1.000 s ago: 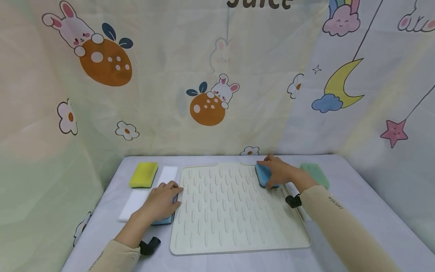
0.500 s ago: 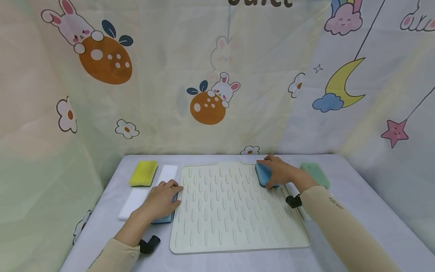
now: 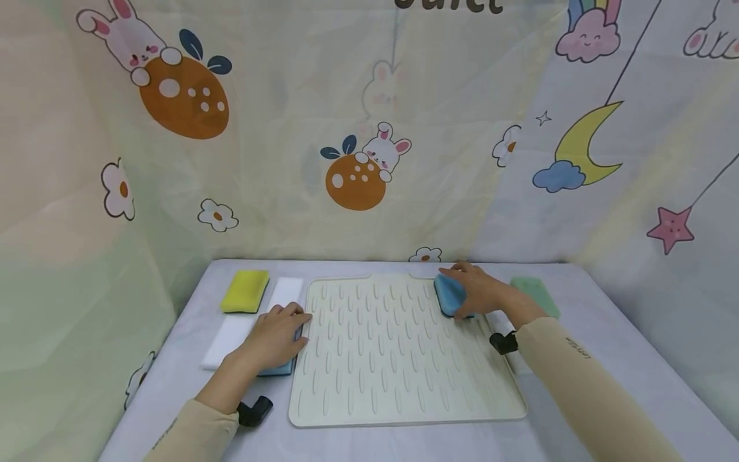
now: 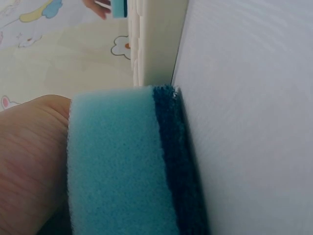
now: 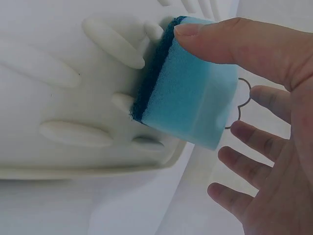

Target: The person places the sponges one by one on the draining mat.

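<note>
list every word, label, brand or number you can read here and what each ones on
"Juice", probably, on the backdrop: cut off by the frame's top edge.
Right sleeve: small print, too blurred to read.
Left sleeve: print too small to read.
No lettering shows on the blue sponge by the right hand.

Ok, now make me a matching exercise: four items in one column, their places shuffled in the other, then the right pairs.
Items
1. Yellow scouring sponge
2. Green sponge
3. Left hand
4. Right hand

Places
a) At the light-blue sponge on the far right corner of the ridged cream mat
b) Near the far left corner of the white-covered table
c) At the blue sponge beside the mat's left edge
d) On the table, right of the mat

Pairs
1-b, 2-d, 3-c, 4-a
</note>
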A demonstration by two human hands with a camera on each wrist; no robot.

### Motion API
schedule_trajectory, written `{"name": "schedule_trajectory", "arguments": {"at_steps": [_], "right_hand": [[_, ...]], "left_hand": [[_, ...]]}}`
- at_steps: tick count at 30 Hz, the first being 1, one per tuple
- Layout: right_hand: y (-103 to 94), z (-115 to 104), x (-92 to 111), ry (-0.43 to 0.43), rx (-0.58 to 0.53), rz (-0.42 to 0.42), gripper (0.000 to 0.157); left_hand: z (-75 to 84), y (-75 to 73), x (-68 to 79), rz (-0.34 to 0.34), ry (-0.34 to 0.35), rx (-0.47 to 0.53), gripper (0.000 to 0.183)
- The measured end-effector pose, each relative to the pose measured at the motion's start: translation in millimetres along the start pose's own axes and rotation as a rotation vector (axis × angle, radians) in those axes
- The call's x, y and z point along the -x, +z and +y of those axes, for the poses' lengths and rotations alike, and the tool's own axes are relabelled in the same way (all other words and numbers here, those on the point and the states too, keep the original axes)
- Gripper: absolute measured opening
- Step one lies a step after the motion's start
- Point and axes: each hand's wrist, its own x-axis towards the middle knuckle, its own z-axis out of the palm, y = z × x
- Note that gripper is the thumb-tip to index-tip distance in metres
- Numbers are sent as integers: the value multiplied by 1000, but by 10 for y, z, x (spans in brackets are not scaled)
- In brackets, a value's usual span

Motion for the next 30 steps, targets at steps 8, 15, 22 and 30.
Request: {"name": "schedule_trajectory", "arguments": {"at_steps": [8,15,22,30], "right_hand": [[-57,-18,94,10,7,0,107],[-57,22,247,20,-13,18,103],[-60,68,437,29,-28,30,101],[-79,154,609,29,-12,43,101]], "left_hand": [[-38,22,-1,-7,-4,8,49],[-46,5,-11,-7,0,6,49],[-58,-16,-18,-26,-7,6,49],[-57,-18,8,-17,0,2,49]]}}
